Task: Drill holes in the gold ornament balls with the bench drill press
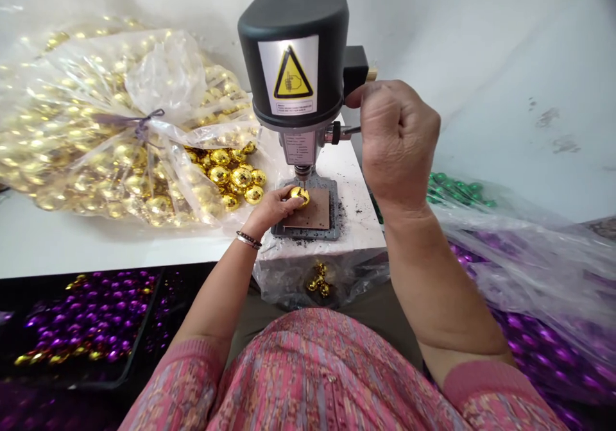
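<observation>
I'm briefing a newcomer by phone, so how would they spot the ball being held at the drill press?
Find the black-topped drill press in the middle. Below its chuck, over the brown board, the left hand holds one shiny gold ball. Unlike the gold balls grouped just to the left, this one alone is gripped in a hand.

My station is a workshop, as indicated by the drill press [294, 52], bulk-bagged gold balls [96, 123] and massed purple balls [91, 315].
</observation>
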